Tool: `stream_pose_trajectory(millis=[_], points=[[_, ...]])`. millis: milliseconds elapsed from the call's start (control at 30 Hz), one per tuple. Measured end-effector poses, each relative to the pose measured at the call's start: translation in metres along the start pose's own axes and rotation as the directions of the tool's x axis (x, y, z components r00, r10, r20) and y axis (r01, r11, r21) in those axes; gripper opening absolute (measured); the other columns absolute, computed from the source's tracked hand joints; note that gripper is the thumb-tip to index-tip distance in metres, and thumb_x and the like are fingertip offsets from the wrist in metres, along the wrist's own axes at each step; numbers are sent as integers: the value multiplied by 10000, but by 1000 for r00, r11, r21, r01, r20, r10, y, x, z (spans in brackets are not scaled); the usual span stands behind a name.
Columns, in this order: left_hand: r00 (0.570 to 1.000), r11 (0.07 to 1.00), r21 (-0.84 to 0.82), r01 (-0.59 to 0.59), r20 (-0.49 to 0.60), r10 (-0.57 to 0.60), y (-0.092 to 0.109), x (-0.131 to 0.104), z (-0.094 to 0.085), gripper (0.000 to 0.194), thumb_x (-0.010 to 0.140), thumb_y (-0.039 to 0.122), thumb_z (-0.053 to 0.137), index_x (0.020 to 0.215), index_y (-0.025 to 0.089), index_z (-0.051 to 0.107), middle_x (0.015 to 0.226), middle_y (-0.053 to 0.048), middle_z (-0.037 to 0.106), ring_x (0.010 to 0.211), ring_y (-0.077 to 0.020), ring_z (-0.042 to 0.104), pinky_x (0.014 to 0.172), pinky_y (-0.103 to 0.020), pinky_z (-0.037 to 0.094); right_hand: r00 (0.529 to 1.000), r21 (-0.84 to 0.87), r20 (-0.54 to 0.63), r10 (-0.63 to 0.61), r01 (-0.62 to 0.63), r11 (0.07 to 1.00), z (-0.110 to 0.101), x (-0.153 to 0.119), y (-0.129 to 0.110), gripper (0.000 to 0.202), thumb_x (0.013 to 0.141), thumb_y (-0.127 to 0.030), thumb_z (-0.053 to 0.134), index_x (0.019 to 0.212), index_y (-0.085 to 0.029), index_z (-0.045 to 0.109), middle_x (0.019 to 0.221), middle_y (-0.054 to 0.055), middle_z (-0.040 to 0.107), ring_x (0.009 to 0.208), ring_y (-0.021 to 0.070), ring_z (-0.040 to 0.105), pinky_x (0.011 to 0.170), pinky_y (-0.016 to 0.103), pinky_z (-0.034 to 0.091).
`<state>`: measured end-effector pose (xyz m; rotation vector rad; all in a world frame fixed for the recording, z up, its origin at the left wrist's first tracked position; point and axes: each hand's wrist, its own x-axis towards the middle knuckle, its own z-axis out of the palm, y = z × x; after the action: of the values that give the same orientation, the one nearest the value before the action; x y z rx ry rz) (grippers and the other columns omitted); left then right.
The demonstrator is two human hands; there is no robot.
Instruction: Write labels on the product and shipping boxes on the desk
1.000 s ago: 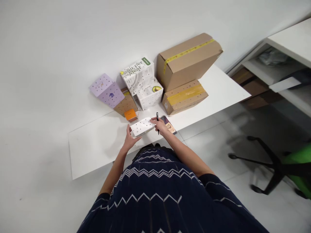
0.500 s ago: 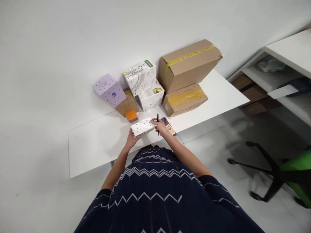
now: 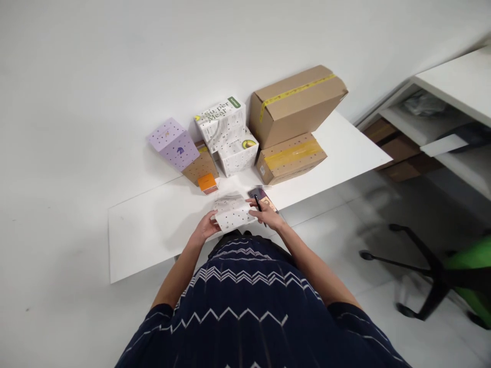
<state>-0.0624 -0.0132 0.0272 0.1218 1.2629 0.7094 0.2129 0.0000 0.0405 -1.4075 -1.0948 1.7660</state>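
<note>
Your left hand (image 3: 207,226) and right hand (image 3: 264,212) pinch opposite ends of the dotted white box (image 3: 233,213), near the surface's (image 3: 149,230) front edge; your right fingers also grip a black pen (image 3: 258,203).

Upper garment (image 3: 230,306): dark navy, short sleeves (image 3: 347,312) — pale zigzag lines across the body, stacked closely in one band, single elsewhere; thin light lines on the sleeves. Lower garment (image 3: 226,239): dark, mostly hidden. Hands bare.
</note>
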Motion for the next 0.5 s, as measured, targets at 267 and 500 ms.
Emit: stream_pose_trajectory(millis=[267,500], points=[[964,954,156,-255,-37,263,-18,14,4,819,590,211,751,1363,283,488,1126,-36,691,850,-185,656,754,-319,535,999,-29,-19,51,-52,998,2,-12,27,507,622,-88,653,1114,-213,669,1258,49,688,586,68,540,357,129,353],[828,747,558,-362,-175,532,-33,13,3,607,694,307,746,1264,232,552,1364,-150,554,1264,-341,535,1023,-508,452,954,32,-268,134,-130,991,-1,-7,18,203,711,-262,730,893,-183,686,956,57,740,429,61,435,337,202,357]])
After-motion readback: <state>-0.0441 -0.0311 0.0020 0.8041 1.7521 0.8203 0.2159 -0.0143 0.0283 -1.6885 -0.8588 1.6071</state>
